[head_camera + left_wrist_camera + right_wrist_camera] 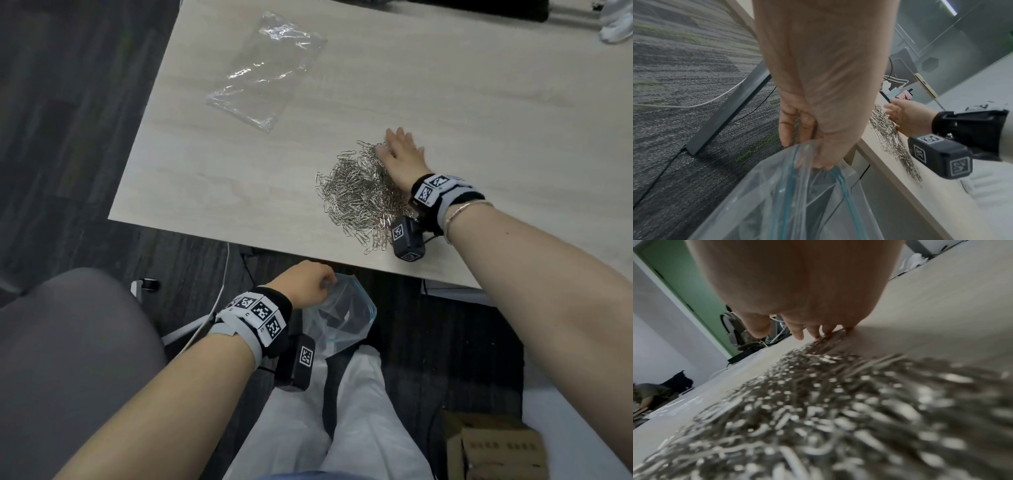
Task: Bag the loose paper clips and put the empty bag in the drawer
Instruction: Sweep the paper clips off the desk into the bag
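Note:
A heap of silver paper clips lies near the front edge of the light wooden table. My right hand rests open at the far right side of the heap, its straight fingertips touching the table and clips. Below the table edge my left hand pinches the rim of a clear zip bag with a blue-green seal, its mouth held open under the edge. A second clear plastic bag lies flat and empty at the table's far left.
A grey chair seat is at my left, and white trousers are below the bag. A cardboard box sits on the floor at the right. A white cable and a table leg cross the carpet.

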Demonstrator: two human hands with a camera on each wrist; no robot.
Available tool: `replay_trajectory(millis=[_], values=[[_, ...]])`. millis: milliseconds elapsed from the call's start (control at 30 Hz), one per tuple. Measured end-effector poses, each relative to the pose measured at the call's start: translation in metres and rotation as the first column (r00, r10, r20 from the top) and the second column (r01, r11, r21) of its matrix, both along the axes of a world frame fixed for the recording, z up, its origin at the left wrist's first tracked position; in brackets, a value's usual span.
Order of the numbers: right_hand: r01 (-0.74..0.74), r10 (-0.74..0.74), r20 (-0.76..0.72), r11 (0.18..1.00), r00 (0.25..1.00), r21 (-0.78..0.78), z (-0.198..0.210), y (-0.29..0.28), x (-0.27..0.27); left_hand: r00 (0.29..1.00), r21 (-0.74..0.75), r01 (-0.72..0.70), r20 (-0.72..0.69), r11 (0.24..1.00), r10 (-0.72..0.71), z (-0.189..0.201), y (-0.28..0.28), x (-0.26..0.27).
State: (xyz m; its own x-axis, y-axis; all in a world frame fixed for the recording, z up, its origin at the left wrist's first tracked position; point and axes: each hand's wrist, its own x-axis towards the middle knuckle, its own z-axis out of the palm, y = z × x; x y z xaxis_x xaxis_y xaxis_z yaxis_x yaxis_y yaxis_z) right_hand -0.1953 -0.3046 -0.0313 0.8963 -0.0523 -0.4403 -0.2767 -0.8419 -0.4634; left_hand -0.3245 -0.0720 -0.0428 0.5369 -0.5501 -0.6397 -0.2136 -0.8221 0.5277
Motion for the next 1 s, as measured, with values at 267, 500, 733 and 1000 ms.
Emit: replay_trajectory(millis=[267, 500, 733, 1000], values=[[-0.333, 0.333, -0.025, 0.943, 0.943, 0.003, 0.007, 0.037, -0.005, 0.998, -0.015, -0.054, -0.021, 0.998, 0.054, -0.006, 0.005, -0.001], [-0.356, 0.354, 0.080, 0.934, 0.932, 0.015, 0.017, 0.024, -0.038, 0.992, -0.052, -0.122, -0.031, 0.991, 0.121, -0.005, -0.003, -0.010], [-0.059, 0.039, 0.131, 0.987, 0.991, 0.149, 0.036, -0.029, -0.112, 0.997, -0.054, -0.078, -0.019, 0.996, 0.077, -0.001, -0.028, -0.024], [0.017, -0.004, -0.043, 0.947, 0.999, 0.320, 0.040, -0.005, -0.202, 0.999, -0.096, 0.038, -0.001, 0.995, -0.038, 0.006, -0.061, -0.043]])
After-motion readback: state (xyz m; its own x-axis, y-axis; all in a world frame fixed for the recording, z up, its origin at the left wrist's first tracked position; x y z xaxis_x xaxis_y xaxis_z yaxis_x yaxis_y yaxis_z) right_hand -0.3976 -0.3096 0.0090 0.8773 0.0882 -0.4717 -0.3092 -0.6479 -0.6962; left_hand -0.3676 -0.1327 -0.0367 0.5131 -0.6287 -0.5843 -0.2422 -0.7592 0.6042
